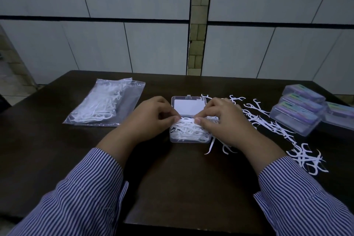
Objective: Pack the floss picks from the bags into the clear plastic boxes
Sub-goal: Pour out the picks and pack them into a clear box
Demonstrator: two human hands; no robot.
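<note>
A clear plastic box point(188, 140) lies open at the middle of the dark table, its lid point(188, 107) flat behind it. White floss picks point(186, 130) fill its tray. My left hand point(151, 119) and my right hand point(224, 120) sit on either side of the tray, thumbs and fingertips pressing on the picks at its back edge. Loose floss picks point(268, 122) are scattered to the right of the box. Clear bags of floss picks point(104, 103) lie at the left.
Several closed clear boxes point(298, 115) with coloured labels are grouped at the table's right edge. More loose picks point(308, 159) lie near my right sleeve. A tiled wall stands behind the table point(47, 149).
</note>
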